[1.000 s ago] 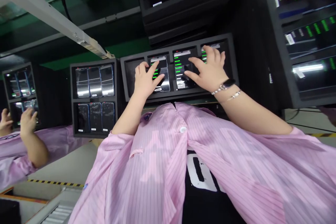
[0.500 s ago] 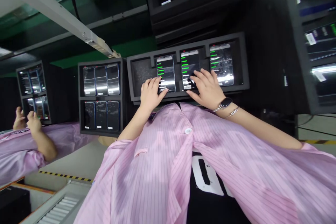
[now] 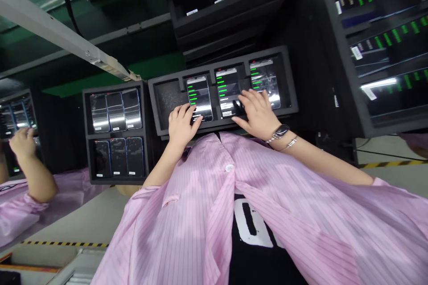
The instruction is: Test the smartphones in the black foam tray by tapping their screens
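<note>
Black foam tray (image 3: 167, 102) cradles three glossy smartphones in rectangular slots, their screens listing green text, with a bare foam slot at its left end. Left hand (image 3: 180, 127) curls its fingers over the lower end of the leftmost phone (image 3: 199, 104) – clamped or merely resting, I cannot tell. Right hand (image 3: 256, 113) lies flat, fingers splayed apart, over the lower end of the middle phone (image 3: 228, 87), just beside the rightmost phone (image 3: 265, 82). Both forearms reach out from a pink striped smock (image 3: 187, 218), a metal wristwatch (image 3: 279, 132) on the right wrist. Another foam tray (image 3: 115, 134) of phones stands just left.
</note>
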Demonstrator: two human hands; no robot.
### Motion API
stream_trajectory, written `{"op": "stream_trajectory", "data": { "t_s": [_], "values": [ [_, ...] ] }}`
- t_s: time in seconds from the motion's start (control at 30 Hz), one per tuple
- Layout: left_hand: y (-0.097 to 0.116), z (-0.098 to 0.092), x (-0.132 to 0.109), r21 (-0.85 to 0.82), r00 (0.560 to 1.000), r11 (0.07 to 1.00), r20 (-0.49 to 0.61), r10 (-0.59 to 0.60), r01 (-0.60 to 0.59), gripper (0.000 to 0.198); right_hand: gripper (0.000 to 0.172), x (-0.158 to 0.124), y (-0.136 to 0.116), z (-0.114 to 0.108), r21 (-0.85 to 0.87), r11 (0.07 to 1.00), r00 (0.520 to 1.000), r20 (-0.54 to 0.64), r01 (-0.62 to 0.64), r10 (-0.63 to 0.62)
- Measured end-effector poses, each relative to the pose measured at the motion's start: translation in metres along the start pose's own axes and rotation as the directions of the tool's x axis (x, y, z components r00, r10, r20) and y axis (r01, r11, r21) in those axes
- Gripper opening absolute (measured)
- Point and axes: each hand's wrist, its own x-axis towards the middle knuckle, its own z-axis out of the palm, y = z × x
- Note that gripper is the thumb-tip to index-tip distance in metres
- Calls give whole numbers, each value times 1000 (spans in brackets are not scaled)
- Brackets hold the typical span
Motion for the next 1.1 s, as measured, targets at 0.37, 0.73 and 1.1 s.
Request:
{"op": "stream_trajectory", "data": {
  "t_s": [0.37, 0.73, 1.1],
  "values": [
    [1, 1, 1, -12, 998, 998, 21, -55, 55, 81, 68, 11, 8, -11, -23, 997, 997, -48, -68, 67],
    [16, -6, 41, 10, 991, 991, 16, 130, -130, 60, 57, 66, -21, 5, -26, 993, 992, 55, 115, -114],
    [7, -11, 2, -45, 999, 999, -25, 24, -25, 82, 67, 23, 42, -16, -5, 983, 979, -87, -184, 183]
  ]
}}
